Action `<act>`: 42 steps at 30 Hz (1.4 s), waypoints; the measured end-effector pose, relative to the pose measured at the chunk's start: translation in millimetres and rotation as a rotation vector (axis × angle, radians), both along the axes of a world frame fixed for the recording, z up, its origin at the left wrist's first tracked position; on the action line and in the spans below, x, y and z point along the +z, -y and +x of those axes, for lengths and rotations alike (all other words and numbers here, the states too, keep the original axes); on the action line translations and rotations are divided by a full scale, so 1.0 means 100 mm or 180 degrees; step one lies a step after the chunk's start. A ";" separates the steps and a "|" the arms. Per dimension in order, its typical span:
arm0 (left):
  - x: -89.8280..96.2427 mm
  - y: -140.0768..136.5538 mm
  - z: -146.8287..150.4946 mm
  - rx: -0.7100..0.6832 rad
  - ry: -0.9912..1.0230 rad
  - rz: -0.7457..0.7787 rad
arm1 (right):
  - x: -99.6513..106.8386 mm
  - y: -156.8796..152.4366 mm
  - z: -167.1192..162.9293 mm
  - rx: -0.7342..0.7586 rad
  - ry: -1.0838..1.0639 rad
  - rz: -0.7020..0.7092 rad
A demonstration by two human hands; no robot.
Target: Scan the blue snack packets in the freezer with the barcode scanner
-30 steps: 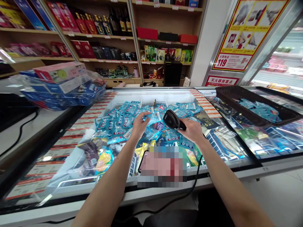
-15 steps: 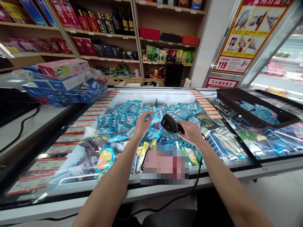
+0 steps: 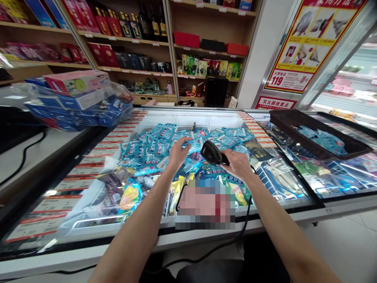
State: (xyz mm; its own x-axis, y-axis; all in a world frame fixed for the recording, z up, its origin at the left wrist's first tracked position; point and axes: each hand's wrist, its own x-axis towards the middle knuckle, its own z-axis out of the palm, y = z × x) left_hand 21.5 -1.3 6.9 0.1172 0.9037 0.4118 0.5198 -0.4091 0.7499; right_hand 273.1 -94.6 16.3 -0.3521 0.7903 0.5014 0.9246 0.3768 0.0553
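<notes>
My right hand (image 3: 239, 164) is wrapped round the handle of a black barcode scanner (image 3: 211, 153), whose head points left. To its left, my left hand (image 3: 178, 154) pinches the edge of a small blue packet (image 3: 195, 145) close to the scanner's head. Many similar blue packets (image 3: 159, 145) lie spread in a loose heap around and behind both hands, on the glass top of a chest freezer. Nearer my body, between my forearms, lies a phone-like object (image 3: 200, 202), pixelated over most of its surface.
A black cable (image 3: 219, 247) runs along the freezer's front edge. On the right, a dark brown basket (image 3: 357, 147) holds more blue packets. Boxes in clear plastic (image 3: 79, 98) stand at the left. Shelves of goods (image 3: 126, 68) line the back, beside a pillar with a poster (image 3: 309, 51).
The view has shifted very slightly. Both hands, the scanner and the held packet stay in nearly the same place.
</notes>
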 end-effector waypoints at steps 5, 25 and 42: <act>0.01 -0.05 -0.16 0.0502 -0.0544 0.0536 | -0.05 -0.03 0.08 -0.0187 -0.0190 0.0135; -0.18 -0.06 -0.22 0.0152 -0.2020 0.0943 | -0.06 -0.07 0.27 -0.0776 -0.0458 0.0071; 0.04 0.07 0.11 0.0226 -0.1493 0.0804 | -0.05 -0.09 0.31 -0.0838 -0.0533 0.0025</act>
State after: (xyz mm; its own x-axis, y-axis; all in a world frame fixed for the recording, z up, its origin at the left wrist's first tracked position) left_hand 32.3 -8.1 10.8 0.2829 0.7957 0.5355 0.8084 -0.4983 0.3134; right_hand 304.6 -86.1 10.9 -0.0477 0.8392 0.5417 0.9869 0.1233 -0.1041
